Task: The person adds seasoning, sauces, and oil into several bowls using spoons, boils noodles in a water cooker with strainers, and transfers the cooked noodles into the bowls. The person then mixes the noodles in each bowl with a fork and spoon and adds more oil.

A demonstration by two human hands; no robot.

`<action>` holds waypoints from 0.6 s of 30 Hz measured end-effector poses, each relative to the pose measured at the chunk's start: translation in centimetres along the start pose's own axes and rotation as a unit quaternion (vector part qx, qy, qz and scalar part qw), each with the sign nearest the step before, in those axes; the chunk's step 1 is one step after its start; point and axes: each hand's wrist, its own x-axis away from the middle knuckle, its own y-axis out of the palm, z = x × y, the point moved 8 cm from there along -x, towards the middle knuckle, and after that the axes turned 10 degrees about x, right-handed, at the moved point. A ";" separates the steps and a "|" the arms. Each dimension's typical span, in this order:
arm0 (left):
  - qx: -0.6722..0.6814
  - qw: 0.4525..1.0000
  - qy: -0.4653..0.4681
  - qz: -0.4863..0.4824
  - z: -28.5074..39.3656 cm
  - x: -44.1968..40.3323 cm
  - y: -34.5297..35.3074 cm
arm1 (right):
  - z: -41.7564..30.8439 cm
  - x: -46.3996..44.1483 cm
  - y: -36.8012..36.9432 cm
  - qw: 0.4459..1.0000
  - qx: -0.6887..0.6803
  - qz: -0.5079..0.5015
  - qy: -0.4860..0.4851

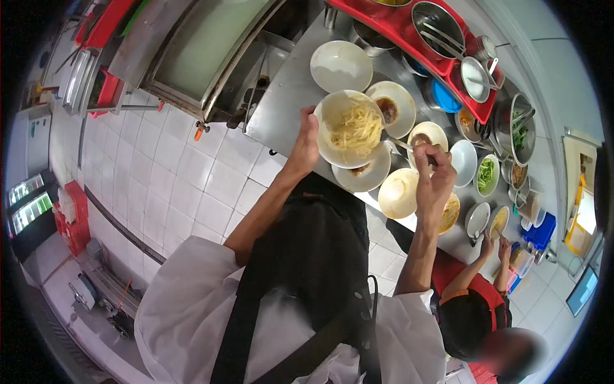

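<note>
My left hand [307, 142] grips the rim of a white bowl [325, 146] on its left side. Pale yellow noodles [356, 130] fill that bowl. It overlaps a white bowl of dark sauce [360, 170] nearer my body. My right hand [435, 168] is closed around a slim, pale utensil [401, 144], whose tip points at the noodles; its exact kind is not clear. Beyond the noodles stands another bowl with brown sauce [386, 110]. Close to my right hand are a bowl with brownish contents [427, 136] and a pale bowl [398, 193].
A white bowl [341, 66] stands on the steel counter [279, 102]. The red shelf [441, 66] along the back carries metal containers. Bowls of chopped greens [488, 176] are at right. A co-worker's hands [495, 246] hold another bowl. Left is a large steel-framed vat [198, 57].
</note>
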 end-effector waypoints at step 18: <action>-0.023 0.999 -0.024 0.000 1.7 0.6 3.3 | -0.5 1.4 1.0 0.950 0.294 0.045 -0.092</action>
